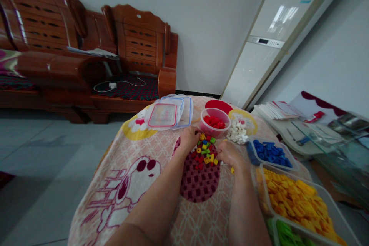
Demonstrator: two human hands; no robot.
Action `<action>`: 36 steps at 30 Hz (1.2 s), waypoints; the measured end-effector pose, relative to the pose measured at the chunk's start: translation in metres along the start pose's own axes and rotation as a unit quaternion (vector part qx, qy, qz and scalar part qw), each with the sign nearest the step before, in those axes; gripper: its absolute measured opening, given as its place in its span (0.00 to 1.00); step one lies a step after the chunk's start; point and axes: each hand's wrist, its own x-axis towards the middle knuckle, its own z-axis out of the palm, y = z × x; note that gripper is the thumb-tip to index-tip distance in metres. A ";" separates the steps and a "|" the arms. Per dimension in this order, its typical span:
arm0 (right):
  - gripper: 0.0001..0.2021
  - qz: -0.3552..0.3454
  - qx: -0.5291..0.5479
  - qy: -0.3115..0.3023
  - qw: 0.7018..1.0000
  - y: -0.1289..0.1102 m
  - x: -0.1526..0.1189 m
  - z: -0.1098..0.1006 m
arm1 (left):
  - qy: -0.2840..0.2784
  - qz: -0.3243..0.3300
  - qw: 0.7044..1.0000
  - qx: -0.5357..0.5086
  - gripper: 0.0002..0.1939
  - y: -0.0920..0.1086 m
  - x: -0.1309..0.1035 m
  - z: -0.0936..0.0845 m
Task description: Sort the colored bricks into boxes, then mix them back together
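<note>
A small pile of mixed toy building bricks [206, 153], in red, yellow, green and blue, lies on the patterned tablecloth [198, 219]. At its left edge is my left hand [188, 139], fingers curled down toward the bricks; anything between the fingertips is hidden. My right hand [229, 153] is closed at the pile's right edge, and what it pinches cannot be made out. A loose yellow brick [232, 170] lies by the right wrist. Just behind the pile stands a round tub [215, 130] of red bricks [213, 122]. White bricks [238, 132] are heaped beside it.
To the right stand boxes of blue bricks [271, 153], yellow bricks [296, 203] and green bricks [288, 234]. Clear lids [163, 115] and a red lid [218, 106] lie at the back. Beyond the table are a wooden bench [141, 46] and a glass-topped stand [331, 150].
</note>
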 end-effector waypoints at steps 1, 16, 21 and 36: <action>0.04 -0.003 -0.001 -0.001 1.000 0.000 0.000 0.000 | 0.001 -0.001 1.000 -0.001 0.14 0.000 0.000 0.000; 0.03 0.012 0.116 0.059 0.991 0.011 0.002 0.005 | 0.002 -0.008 1.000 0.004 0.15 0.000 0.000 0.000; 0.05 0.043 0.272 0.106 0.956 0.010 0.007 0.007 | -0.001 -0.014 1.000 0.011 0.15 0.002 -0.001 -0.001; 0.15 -0.032 0.724 0.331 0.604 -0.008 0.023 0.006 | 0.003 -0.005 1.000 -0.005 0.14 -0.001 0.000 0.001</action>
